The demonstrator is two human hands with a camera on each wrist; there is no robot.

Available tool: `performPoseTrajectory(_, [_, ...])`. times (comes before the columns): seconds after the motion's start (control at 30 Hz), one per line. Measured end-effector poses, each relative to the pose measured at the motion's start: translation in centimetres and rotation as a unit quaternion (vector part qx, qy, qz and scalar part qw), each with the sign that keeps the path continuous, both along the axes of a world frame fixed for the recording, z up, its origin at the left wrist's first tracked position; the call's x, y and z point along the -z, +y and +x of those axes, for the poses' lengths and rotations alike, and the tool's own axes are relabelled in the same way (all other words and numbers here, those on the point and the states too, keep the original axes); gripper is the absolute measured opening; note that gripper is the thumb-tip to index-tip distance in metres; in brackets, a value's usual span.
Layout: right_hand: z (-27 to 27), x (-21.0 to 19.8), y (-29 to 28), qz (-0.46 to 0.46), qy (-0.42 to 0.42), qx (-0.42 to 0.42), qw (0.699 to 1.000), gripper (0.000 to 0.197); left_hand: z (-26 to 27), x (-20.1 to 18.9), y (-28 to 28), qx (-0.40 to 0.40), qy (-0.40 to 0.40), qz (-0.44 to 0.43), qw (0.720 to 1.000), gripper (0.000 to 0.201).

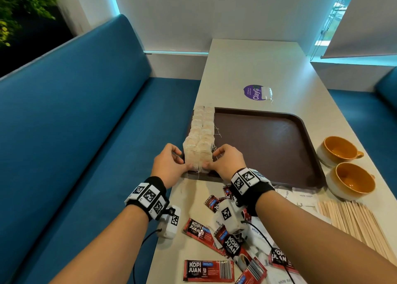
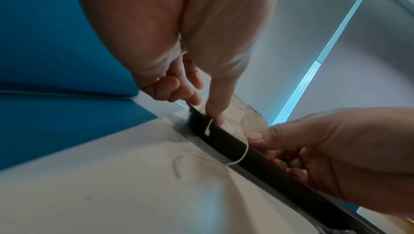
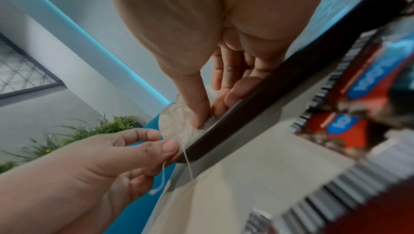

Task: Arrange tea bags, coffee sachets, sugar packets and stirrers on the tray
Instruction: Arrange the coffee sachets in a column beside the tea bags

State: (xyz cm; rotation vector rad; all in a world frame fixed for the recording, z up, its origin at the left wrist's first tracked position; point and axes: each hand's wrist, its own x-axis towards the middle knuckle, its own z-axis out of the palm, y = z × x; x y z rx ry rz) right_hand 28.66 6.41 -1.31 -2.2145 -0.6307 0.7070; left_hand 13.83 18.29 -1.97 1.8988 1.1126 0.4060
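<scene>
On my head view the brown tray sits on the pale tabletop, its middle bare. Two rows of tea bags stand on edge along the tray's left rim, strings trailing over the near edge. Red coffee sachets lie scattered on the tabletop just in front of the tray, mixed with white sugar packets, and my right forearm crosses above them. A fan of wooden stirrers lies to the right, near two orange-lined cups that stand beside the tray's right edge. A purple sticker and one loose tea bag sit beyond the tray. A blue bench runs along the left.

My left hand has its fingers curled, thumb and fingertips pinching the near end of the tea-bag rows from the left. My right hand mirrors it, thumb pressed on the front bag and fingers curled against the right side. On the left wrist view the left thumb bears down on a bag at the tray's dark rim; the right wrist view shows the right thumb pressing the same way.
</scene>
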Motion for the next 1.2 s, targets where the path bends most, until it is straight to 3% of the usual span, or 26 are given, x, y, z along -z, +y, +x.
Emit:
performPoseTrajectory(0.17, [0.6, -0.5, 0.1, -0.007, -0.01, -0.013, 1.0, 0.056, 0.1, 0.3, 0.6, 0.018, 0.025, 0.036, 0.999, 0.055])
performPoseTrajectory(0.33, [0.6, -1.5, 0.8, -0.159, -0.064, -0.103, 0.98, 0.071, 0.1, 0.3, 1.5, 0.111, 0.068, -0.005, 0.992, 0.083])
performPoseTrajectory(0.53, [-1.4, -0.6, 2.2, -0.192, -0.096, -0.123, 0.969, 0.085, 1.6, 1.3, 0.7, 0.201, 0.096, -0.042, 0.974, 0.079])
performPoseTrajectory(0.9, [-1.9, -0.8, 2.5, -0.195, -0.091, -0.127, 0.968, 0.087, 1.4, 0.9, 1.1, 0.221, 0.103, -0.043, 0.969, 0.078])
performPoseTrajectory(1.07, [1.8, -3.5, 2.1, -0.181, -0.043, -0.087, 0.979, 0.074, 0.8, 0.6, 1.2, 0.199, 0.057, -0.059, 0.977, 0.1])
performPoseTrajectory(1.2, [4.4, -4.0, 3.5, -0.215, -0.078, -0.092, 0.969, 0.06, 0.5, 0.8, 1.2, 0.225, 0.071, -0.042, 0.971, 0.111])
